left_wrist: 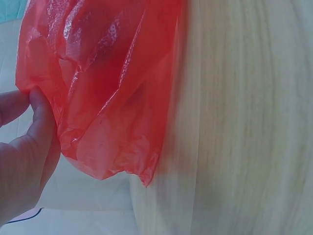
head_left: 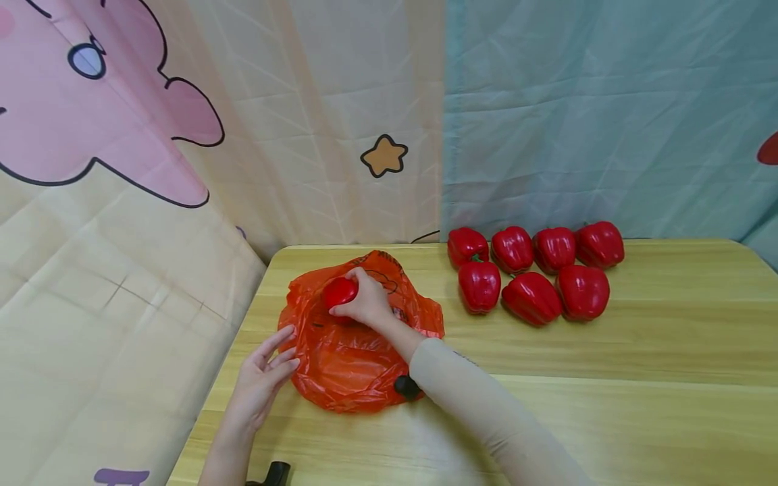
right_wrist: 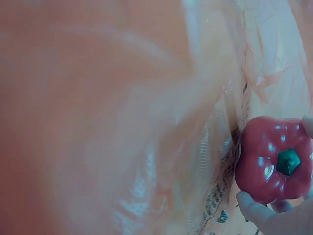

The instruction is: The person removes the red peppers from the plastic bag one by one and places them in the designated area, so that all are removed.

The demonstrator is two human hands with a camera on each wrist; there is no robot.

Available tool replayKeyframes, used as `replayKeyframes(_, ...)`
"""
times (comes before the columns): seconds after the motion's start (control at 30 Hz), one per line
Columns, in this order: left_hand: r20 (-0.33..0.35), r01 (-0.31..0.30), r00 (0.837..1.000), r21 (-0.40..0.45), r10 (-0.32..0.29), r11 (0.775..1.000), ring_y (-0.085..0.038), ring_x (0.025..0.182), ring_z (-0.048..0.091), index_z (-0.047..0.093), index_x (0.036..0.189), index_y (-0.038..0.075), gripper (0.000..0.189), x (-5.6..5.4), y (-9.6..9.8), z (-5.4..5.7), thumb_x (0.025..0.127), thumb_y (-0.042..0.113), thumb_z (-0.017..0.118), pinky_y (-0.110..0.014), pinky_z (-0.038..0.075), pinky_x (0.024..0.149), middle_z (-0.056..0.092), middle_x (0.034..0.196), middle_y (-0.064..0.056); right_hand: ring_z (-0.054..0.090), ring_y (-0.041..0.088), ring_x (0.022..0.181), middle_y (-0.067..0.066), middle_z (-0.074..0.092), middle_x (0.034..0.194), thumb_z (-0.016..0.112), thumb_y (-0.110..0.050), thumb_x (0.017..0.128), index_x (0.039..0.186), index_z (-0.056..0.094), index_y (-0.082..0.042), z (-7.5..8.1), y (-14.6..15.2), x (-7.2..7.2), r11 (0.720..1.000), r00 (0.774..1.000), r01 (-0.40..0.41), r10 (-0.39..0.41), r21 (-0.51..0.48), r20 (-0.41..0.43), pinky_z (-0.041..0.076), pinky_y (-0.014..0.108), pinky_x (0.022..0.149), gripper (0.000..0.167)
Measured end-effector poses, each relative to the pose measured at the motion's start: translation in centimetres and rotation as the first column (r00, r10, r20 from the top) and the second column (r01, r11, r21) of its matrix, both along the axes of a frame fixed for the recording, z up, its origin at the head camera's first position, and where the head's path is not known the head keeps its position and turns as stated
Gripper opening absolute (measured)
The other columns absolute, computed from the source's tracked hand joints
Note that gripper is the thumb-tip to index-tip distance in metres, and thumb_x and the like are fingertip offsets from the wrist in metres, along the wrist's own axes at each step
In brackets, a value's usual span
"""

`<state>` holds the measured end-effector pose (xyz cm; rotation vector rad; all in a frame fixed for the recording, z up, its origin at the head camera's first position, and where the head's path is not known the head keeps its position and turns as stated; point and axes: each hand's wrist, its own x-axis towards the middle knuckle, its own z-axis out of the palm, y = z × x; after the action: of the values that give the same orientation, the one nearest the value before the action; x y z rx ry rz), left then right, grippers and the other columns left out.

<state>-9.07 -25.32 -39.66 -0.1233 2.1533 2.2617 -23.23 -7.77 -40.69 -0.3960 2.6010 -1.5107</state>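
Note:
My right hand [head_left: 367, 302] grips a red bell pepper [head_left: 340, 292] inside the mouth of a red plastic bag [head_left: 346, 368]. In the right wrist view the bell pepper [right_wrist: 264, 147] shows its green stem, with fingertips around its side and the bag's printed film behind it. My left hand [head_left: 260, 381] is at the bag's left side, its fingers spread and fairly straight. Seen from the left wrist, the fingers [left_wrist: 41, 122] of that hand touch the bag's outer film [left_wrist: 117, 98]. The bag's inside is partly hidden by the right arm.
Several red bell peppers [head_left: 533, 299] stand in two rows at the back right of the wooden table [head_left: 608, 418]. A black knob-like thing [head_left: 406, 387] is beside the right sleeve. Another black object [head_left: 277, 472] lies at the front edge. Printed curtains [head_left: 365, 81] hang behind.

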Motion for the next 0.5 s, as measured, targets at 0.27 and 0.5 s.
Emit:
replayKeyframes(0.27, 0.018, -0.012, 1.0, 0.0, 0.012, 1.0, -0.006, 0.097, 0.06, 0.032, 0.14, -0.004, 0.057, 0.1, 0.0, 0.3, 0.087, -0.007, 0.055, -0.022, 0.05, 0.083, 0.05, 0.119, 0.004, 0.054, 0.025, 0.1, 0.008, 0.059, 0.116, 0.084, -0.024, 0.066, 0.117, 0.05, -0.014, 1.0, 0.3, 0.6, 1.0, 0.999, -0.028, 0.028, -0.01, 0.04, 0.053, 0.033, 0.077, 0.062)
replayKeyframes(0.5, 0.016, -0.016, 1.0, 0.005, 0.016, 1.0, -0.006, 0.096, 0.061, 0.033, 0.139, -0.003, 0.056, 0.1, 0.1, 0.4, 0.087, -0.007, 0.055, -0.022, 0.05, 0.083, 0.05, 0.118, 0.004, 0.054, 0.024, 0.097, 0.007, 0.059, 0.113, 0.085, -0.024, 0.065, 0.116, 0.05, -0.015, 1.7, 1.0, 1.3, 0.997, 0.997, -0.058, 0.06, -0.043, 0.049, 0.054, 0.03, 0.071, 0.062)
